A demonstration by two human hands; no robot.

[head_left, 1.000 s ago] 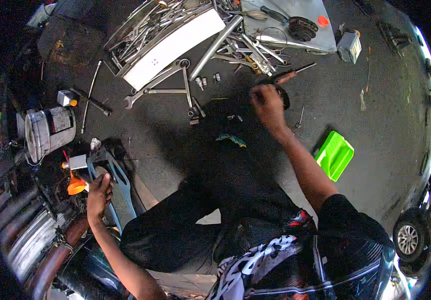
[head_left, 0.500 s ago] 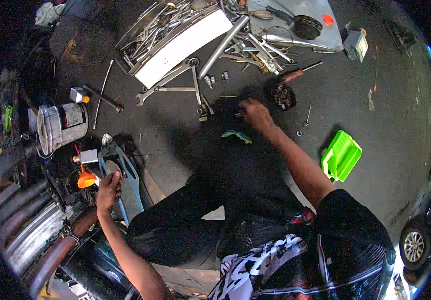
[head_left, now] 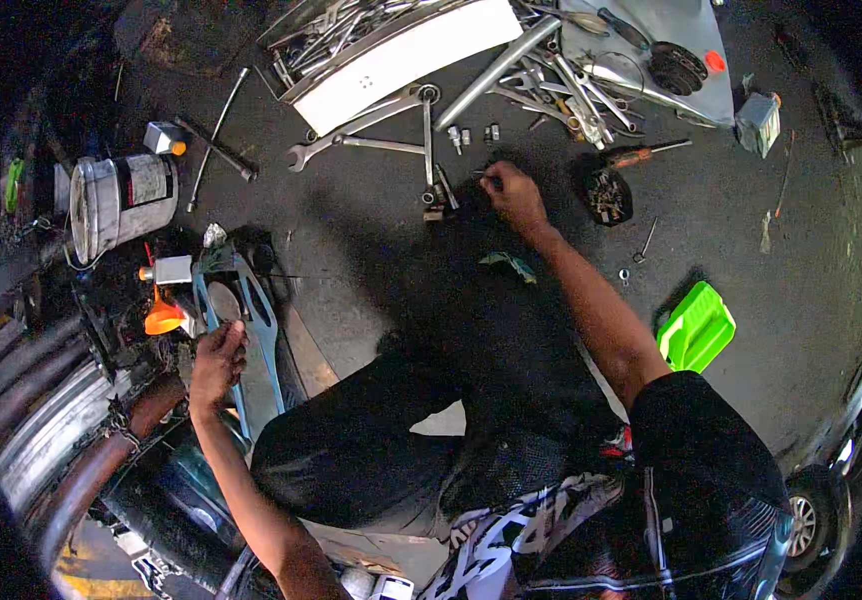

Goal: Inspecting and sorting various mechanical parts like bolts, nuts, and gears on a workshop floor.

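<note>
at the far left, the room is crowded: a thick brown pipe and other long metal parts lie close together in dim light. above them is a stained white bucket, and just below it an orange funnel. beside the funnel, the left hand is over a blue-grey metal frame; its fingers are curled, but i cannot tell if they are clamped on the frame or only rest there.

from here the dark grey floor spreads wide, with dusty patches and the person's shadow in the middle. at the top, a metal tray with a white side is full of tools, and combination wrenches lie just below it.

near the centre, the right hand is low over the floor. a small thin piece shows at its fingertips; the fingers are bent close to it, and i cannot tell if they grip it.

more to the right are a dark bowl of small parts, an orange-handled screwdriver and a bright green tray. a vehicle wheel stands at the lower right edge.
</note>
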